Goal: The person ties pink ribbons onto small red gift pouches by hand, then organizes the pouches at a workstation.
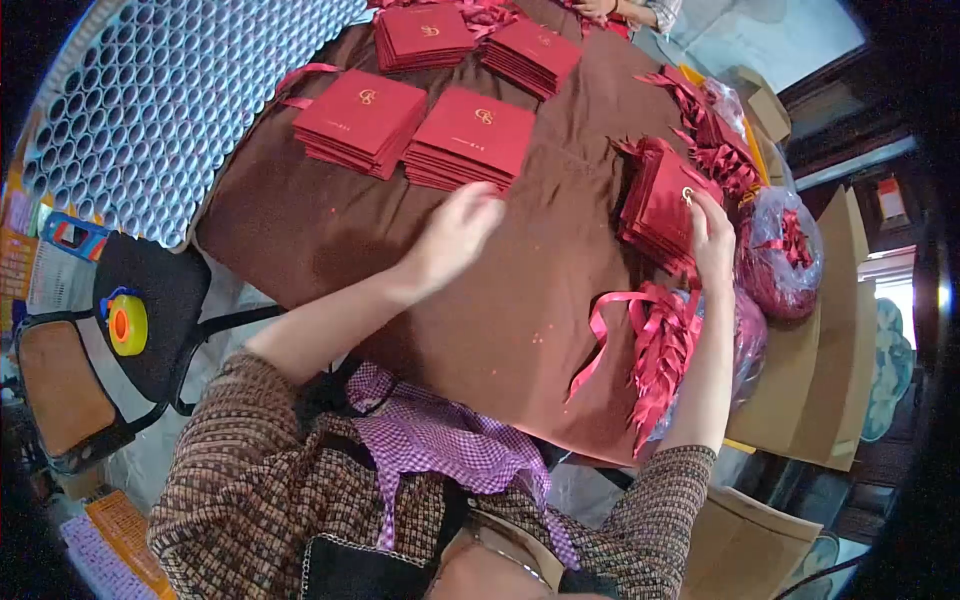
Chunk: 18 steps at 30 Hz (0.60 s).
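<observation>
My right hand (712, 240) is at the right edge of a stack of dark red square folders (660, 200) with gold lettering, its fingers closed over the top one. My left hand (458, 235), a little blurred, hovers over the brown cloth with fingers loosely stretched and nothing visible in them. Just beyond it lies a neat stack of red folders (475, 135). Beside that stand another stack (362, 115) and, farther back, two more piles (425, 38) (532, 55). A bunch of red ribbons (660, 345) lies near my right forearm.
A brown cloth (560, 240) covers the table. Plastic-wrapped red bundles (785, 250) and cardboard (830, 370) line the right edge. A rack of round tubes (160, 90) stands at left, near a chair (150, 300) holding a yellow tape roll (127, 325). Another person's hand (597, 8) shows at the far end.
</observation>
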Each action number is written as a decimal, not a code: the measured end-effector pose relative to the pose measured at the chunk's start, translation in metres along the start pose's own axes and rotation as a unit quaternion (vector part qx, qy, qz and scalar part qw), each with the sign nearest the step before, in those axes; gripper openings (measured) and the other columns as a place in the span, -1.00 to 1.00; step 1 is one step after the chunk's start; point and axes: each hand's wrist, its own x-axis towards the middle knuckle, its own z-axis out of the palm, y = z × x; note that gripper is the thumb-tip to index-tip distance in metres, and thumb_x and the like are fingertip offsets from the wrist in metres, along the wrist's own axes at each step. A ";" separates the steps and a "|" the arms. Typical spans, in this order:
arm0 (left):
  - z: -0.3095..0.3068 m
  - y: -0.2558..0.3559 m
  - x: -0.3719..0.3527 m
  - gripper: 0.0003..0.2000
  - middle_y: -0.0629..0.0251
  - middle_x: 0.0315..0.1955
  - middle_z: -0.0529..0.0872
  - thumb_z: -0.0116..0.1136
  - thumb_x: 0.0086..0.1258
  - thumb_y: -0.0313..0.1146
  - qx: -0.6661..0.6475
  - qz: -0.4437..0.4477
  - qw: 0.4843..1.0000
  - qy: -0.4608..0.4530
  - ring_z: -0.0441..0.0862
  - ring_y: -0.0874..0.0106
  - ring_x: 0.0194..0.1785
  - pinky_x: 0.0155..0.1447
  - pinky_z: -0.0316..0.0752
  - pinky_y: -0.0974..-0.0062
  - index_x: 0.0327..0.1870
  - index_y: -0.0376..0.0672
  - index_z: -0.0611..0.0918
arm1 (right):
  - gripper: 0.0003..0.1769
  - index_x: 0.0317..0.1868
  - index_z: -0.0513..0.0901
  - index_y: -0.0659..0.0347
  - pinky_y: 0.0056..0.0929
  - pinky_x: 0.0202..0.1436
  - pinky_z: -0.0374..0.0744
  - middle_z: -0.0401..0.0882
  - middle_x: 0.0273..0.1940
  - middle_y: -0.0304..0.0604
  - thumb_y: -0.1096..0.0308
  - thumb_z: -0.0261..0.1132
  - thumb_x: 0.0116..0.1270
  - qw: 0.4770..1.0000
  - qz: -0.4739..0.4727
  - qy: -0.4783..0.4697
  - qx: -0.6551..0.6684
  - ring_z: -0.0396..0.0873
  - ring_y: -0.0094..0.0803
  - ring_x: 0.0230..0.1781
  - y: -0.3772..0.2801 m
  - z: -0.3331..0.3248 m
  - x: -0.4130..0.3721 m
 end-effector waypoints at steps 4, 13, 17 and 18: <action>-0.058 -0.021 0.000 -0.47 0.21 0.02 0.50 0.01 0.45 -0.17 -0.067 -0.090 0.983 0.147 0.47 0.46 0.03 0.13 0.39 0.49 0.29 -0.38 0.30 | -0.49 0.13 0.50 0.37 -0.28 0.07 0.54 0.62 0.00 0.01 0.07 0.07 0.44 0.878 0.265 -0.071 0.391 0.61 -0.14 -0.04 -0.063 0.029 0.043; -0.056 -0.009 0.013 -0.30 -0.39 0.26 0.15 0.02 0.40 -0.10 0.403 0.075 0.910 0.068 0.18 -0.28 0.29 0.35 0.15 -0.03 0.34 -0.47 0.07 | -0.16 0.22 0.38 0.32 0.04 -0.01 0.54 0.49 0.12 0.06 -0.31 0.11 0.28 0.677 0.420 -0.309 0.519 0.53 -0.01 0.06 -0.140 0.143 0.090; -0.053 0.032 -0.004 -0.33 -0.35 0.22 0.22 0.06 0.37 -0.04 0.472 0.109 0.873 0.052 0.23 -0.22 0.28 0.30 0.23 -0.01 0.26 -0.45 0.21 | -0.15 0.10 0.48 0.35 -0.07 -0.15 0.62 0.56 -0.02 0.02 -0.35 0.17 0.20 0.717 0.443 -0.333 0.423 0.57 -0.13 -0.11 -0.120 0.162 0.100; -0.051 0.039 -0.004 -0.35 -0.32 0.19 0.29 0.06 0.37 -0.03 0.477 0.149 0.865 0.047 0.26 -0.18 0.26 0.29 0.25 0.04 0.23 -0.47 0.26 | -0.13 0.01 0.54 0.40 -0.18 -0.21 0.64 0.59 -0.10 0.04 -0.37 0.21 0.15 0.747 0.441 -0.344 0.360 0.58 -0.20 -0.23 -0.111 0.169 0.100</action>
